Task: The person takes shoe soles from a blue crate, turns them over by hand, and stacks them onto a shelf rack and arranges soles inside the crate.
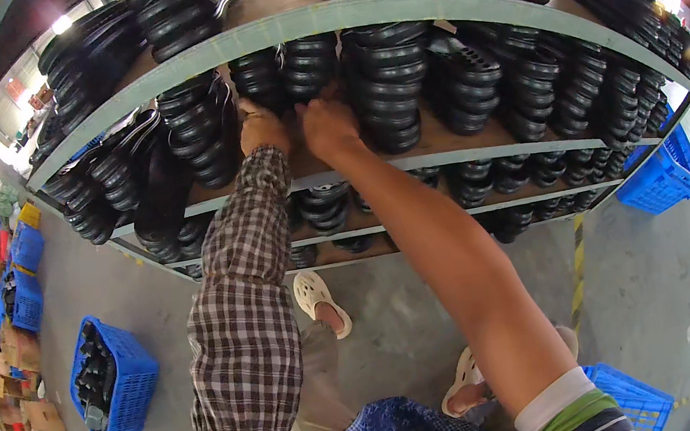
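Black stacks (pixel 384 89) crowd the shelf (pixel 522 149), likely to save room, my left grip (pixel 263 130) and right grip (pixel 330 126) among them, their hold hidden.

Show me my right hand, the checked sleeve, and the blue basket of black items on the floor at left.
Right hand (pixel 330 128): head view, back of the hand.
Checked sleeve (pixel 242 333): head view, middle of its cloth.
Blue basket (pixel 133 388): head view, outer side wall.
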Available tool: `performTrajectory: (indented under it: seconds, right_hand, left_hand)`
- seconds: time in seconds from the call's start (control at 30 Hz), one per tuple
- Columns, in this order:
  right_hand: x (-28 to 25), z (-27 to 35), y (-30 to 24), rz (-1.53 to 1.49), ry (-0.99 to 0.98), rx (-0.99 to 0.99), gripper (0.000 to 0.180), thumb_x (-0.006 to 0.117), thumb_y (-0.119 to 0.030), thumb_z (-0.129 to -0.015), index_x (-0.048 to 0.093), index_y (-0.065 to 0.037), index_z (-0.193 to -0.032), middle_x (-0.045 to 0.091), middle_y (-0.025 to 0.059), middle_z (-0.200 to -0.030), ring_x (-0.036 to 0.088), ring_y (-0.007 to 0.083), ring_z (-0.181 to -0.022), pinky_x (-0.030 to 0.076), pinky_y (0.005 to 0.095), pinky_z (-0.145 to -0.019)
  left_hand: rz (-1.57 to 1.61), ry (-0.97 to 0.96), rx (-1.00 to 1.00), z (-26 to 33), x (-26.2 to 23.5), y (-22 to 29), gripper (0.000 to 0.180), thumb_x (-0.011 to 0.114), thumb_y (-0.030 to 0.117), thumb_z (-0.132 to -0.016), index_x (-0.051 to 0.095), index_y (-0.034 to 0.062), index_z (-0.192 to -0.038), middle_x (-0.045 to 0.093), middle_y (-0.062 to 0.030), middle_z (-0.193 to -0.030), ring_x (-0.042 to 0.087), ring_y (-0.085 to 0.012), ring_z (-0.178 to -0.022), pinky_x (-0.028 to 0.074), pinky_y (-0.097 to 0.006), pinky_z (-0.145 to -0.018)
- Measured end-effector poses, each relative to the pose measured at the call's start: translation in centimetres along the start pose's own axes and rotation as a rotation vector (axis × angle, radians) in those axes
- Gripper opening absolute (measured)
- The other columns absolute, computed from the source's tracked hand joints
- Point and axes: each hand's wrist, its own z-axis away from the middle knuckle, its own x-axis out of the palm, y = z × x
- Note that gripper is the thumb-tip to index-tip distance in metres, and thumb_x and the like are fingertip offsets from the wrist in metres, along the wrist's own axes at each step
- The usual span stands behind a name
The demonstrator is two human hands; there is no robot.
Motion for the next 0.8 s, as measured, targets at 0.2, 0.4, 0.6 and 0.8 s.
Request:
performTrajectory:
  seconds: [0.2,0.4,0.6,0.8]
  right_hand:
    - [2.3,-1.9,-1.7,0.273,0.159,-0.092,0.07,0.051,-0.041,-0.094,0.037,0.018,-0.129,0.05,0.034,-0.126,0.056,0.0476,-0.111,0.048,0.0488,-0.091]
    - [2.2,-5.9,0.0,0.604,-0.135,-0.133,0.044,0.049,-0.034,-0.093,0.066,0.0,-0.115,0.044,0.03,-0.138,0.043,0.0524,-0.124,0.037,0.055,-0.103]
    - [3.3,-10.6,-0.1,0.686,-0.068,-0.112,0.041,0.054,-0.027,-0.085,0.069,-0.002,-0.113,0.054,0.0225,-0.134,0.042,0.0522,-0.125,0.034,0.0624,-0.102]
    - [9.1,-14.4,1.3,0.336,0.026,0.089,0.068,0.059,-0.035,-0.079,0.045,-0.004,-0.138,0.048,0.019,-0.139,0.044,0.0428,-0.125,0.036,0.0584,-0.101]
  left_hand:
    - [0.089,-0.161,-0.059,-6.4,2.3,-3.5,0.071,0.051,0.029,-0.092,0.015,-0.0064,-0.142,0.067,-0.0245,-0.106,0.067,-0.0376,-0.097,0.055,-0.048,-0.081]
    - [-0.146,-0.225,0.19,-7.5,4.0,-0.4,0.08,0.052,0.026,-0.09,0.005,-0.0064,-0.146,0.065,-0.0291,-0.108,0.066,-0.0384,-0.099,0.054,-0.05,-0.083]
    - [0.061,-0.101,-0.024,-10.0,4.1,1.5,0.085,0.051,0.027,-0.092,-0.003,-0.0111,-0.145,0.065,-0.0252,-0.11,0.066,-0.037,-0.101,0.056,-0.046,-0.082]
    - [0.07,-0.166,-0.056,-8.5,3.9,-0.9,0.081,0.051,0.028,-0.092,0.001,-0.0107,-0.143,0.065,-0.025,-0.11,0.066,-0.037,-0.1,0.055,-0.046,-0.082]
